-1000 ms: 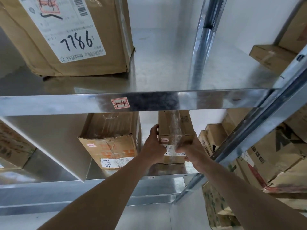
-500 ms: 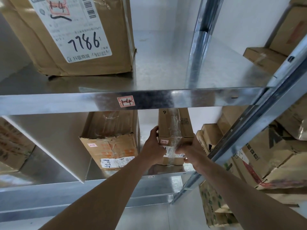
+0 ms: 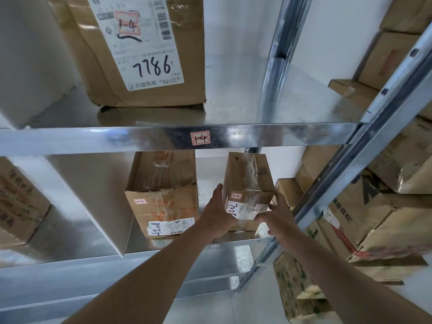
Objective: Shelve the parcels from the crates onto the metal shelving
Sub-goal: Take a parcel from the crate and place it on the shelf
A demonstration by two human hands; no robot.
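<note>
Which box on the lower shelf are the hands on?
The narrow box marked 9, rightmost on that shelf; the wider box left of it is untouched.
</note>
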